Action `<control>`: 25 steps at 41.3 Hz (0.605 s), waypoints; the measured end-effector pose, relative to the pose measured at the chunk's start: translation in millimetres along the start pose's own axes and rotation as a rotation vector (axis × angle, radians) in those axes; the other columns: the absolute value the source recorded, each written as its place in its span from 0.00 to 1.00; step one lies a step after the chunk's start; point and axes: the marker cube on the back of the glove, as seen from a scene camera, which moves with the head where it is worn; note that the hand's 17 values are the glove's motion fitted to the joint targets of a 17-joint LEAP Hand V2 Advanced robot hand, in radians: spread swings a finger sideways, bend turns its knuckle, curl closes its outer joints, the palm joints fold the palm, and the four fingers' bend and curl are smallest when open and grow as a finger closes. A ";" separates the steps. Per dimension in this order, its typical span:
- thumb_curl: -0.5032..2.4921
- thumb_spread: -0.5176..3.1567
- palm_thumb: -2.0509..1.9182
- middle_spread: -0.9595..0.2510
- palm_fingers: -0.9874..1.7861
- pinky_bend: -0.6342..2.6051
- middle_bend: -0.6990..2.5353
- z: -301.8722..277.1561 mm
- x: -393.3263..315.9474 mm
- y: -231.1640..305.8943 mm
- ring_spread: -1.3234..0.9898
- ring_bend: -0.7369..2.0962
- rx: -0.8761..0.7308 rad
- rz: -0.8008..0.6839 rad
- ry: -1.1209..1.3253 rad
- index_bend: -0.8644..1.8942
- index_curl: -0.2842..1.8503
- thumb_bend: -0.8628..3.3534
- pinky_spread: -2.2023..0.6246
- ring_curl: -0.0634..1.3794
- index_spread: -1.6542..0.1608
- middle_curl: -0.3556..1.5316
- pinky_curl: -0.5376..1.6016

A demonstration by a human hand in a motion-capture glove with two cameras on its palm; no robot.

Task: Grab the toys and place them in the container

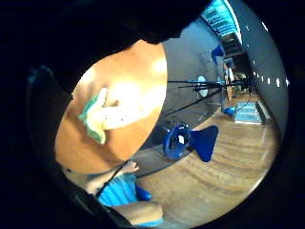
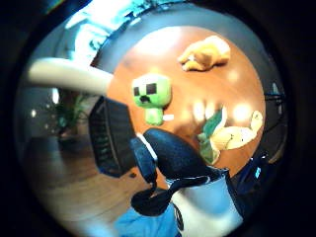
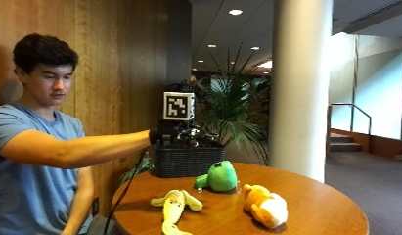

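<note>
Office lobby: column [image 3: 302, 88], wood-panelled wall [image 3: 116, 58], palm [image 3: 236, 112]

Table [image 3: 318, 196], lower frame: wood, smooth, glossy, with light reflections. Container [image 3: 186, 161], centre: dark woven wicker look, matt. Green toy [image 3: 220, 177], yellow-green toy [image 3: 173, 204] and orange toy [image 3: 265, 205]: soft plush cloth, matt

I see round wooden table [image 3: 318, 196], white column [image 3: 301, 88] behind, potted palm [image 3: 236, 110], stairs [image 3: 344, 142], blue chair [image 1: 190, 140] on floor.
</note>
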 end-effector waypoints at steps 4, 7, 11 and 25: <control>0.21 0.45 0.50 0.77 0.30 0.45 0.27 17.8 13.6 8.4 0.56 0.32 -0.018 0.010 0.000 0.35 0.23 0.19 0.81 0.11 0.75 0.33 0.41; 0.21 0.44 0.50 0.77 0.29 0.46 0.26 33.0 22.2 14.0 0.57 0.31 -0.032 0.014 0.008 0.35 0.22 0.19 0.81 0.11 0.75 0.33 0.41; 0.21 0.43 0.50 0.77 0.28 0.47 0.26 56.3 29.6 19.9 0.57 0.31 -0.067 0.014 0.013 0.35 0.22 0.19 0.82 0.11 0.75 0.33 0.42; 0.23 0.41 0.50 0.78 0.23 0.51 0.26 138.3 42.5 35.8 0.58 0.30 -0.225 0.004 0.001 0.33 0.21 0.19 0.82 0.11 0.75 0.32 0.43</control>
